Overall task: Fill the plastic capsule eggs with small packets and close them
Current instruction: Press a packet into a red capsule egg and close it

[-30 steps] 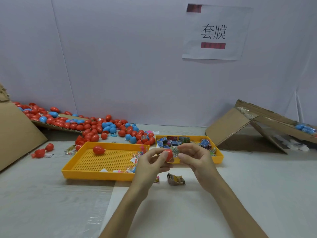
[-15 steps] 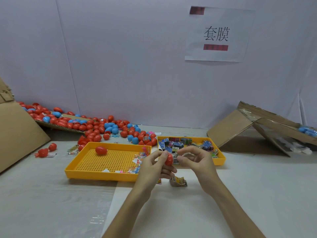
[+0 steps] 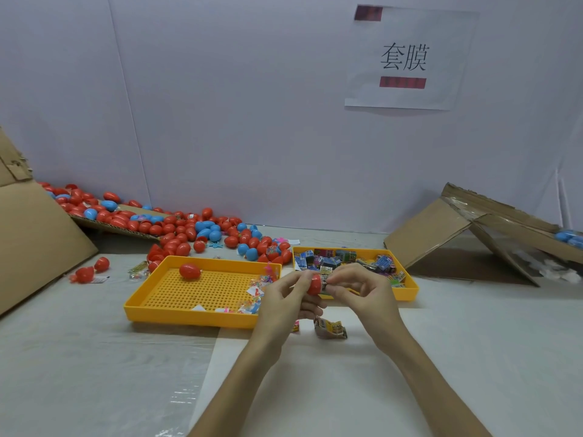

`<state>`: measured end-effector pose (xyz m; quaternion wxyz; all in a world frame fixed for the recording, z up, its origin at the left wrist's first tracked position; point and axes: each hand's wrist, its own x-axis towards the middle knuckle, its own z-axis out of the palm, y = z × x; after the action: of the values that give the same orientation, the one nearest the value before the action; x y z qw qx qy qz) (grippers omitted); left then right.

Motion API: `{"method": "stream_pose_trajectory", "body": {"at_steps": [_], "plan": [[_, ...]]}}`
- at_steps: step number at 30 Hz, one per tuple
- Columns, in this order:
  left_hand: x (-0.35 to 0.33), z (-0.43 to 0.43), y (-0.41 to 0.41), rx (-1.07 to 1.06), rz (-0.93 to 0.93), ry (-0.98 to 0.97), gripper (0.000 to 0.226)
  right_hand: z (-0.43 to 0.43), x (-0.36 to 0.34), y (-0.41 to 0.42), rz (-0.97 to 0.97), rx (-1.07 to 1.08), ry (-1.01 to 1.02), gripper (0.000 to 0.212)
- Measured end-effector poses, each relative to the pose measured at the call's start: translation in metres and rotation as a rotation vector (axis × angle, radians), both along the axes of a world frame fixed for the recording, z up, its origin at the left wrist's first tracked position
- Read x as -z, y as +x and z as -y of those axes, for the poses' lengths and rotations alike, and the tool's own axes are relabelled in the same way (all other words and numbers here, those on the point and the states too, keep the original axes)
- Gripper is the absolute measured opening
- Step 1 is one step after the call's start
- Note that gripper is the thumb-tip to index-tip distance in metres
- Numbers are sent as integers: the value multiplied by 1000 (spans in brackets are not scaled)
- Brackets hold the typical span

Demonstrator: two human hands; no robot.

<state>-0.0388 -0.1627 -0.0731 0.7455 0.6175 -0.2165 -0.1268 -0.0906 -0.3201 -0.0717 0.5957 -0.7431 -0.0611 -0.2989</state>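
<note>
My left hand (image 3: 285,299) grips a red egg half (image 3: 314,283) in front of the two trays. My right hand (image 3: 362,293) pinches a small printed packet (image 3: 325,280) against the half's open mouth. The left yellow perforated tray (image 3: 176,305) holds one closed red egg (image 3: 190,271) and some small trinkets at its right end. The right yellow tray (image 3: 410,290) holds many small packets (image 3: 334,258). A crumpled packet (image 3: 329,328) lies on the table just below my hands.
A heap of red and blue eggs (image 3: 189,230) spreads behind the trays and onto a cardboard sheet (image 3: 34,241) at the left. A collapsed cardboard box (image 3: 467,228) stands at the right. Two red eggs (image 3: 91,271) lie left of the tray.
My hands have stayed together at the egg half; my right fingers have worked the packet closer into its opening. The camera has shifted slightly.
</note>
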Motion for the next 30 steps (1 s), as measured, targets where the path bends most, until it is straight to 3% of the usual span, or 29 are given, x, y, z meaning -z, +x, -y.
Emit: {"method": "stream_pose_trajectory", "body": {"at_steps": [6, 30], "plan": [[1, 0, 1, -24, 39, -5, 14, 0, -1, -1, 15, 43, -57, 27], [5, 1, 3, -43, 45, 31, 14, -3, -1, -3, -38, 4, -29, 21]]}}
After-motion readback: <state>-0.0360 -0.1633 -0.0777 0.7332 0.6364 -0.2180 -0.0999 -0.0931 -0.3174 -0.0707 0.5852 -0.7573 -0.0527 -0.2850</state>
